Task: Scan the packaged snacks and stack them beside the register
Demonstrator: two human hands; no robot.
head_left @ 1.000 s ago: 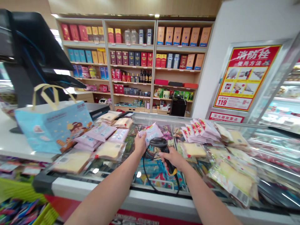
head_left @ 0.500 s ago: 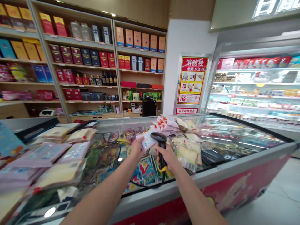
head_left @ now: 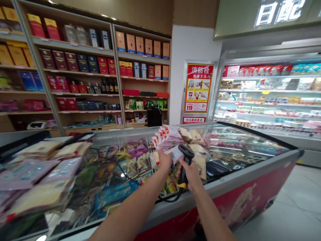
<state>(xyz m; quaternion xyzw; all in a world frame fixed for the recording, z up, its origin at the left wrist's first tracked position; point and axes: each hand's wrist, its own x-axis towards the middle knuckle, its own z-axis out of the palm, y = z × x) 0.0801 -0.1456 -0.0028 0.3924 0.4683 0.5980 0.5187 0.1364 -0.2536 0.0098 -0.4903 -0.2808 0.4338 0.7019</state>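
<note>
My left hand (head_left: 165, 161) grips a pale pink-and-white plastic packet (head_left: 176, 154) in front of the stack on the glass freezer lid (head_left: 240, 147). My right hand (head_left: 192, 174) is wrapped around the handle of a black handheld barcode scanner (head_left: 187, 151) with a yellow collar. The scanner's head is right beside the packet, almost touching it. Its dark cable (head_left: 170, 198) loops down towards the freezer's front edge. Behind both hands lie a pile of similar packets (head_left: 168, 136) and bagged sliced bread (head_left: 193, 135). More packets and bread (head_left: 32, 170) lie to the left.
Wooden shelves (head_left: 82, 80) of boxed goods and bottles stand behind the freezer. A red fire-hydrant poster (head_left: 199, 88) hangs on the white pillar. A lit refrigerated display case (head_left: 268, 97) stands at right, with tiled floor (head_left: 288, 207) at lower right.
My view has swung right, so the shelves slide left. The packet and scanner head have come closer together. Both hands keep their hold.
</note>
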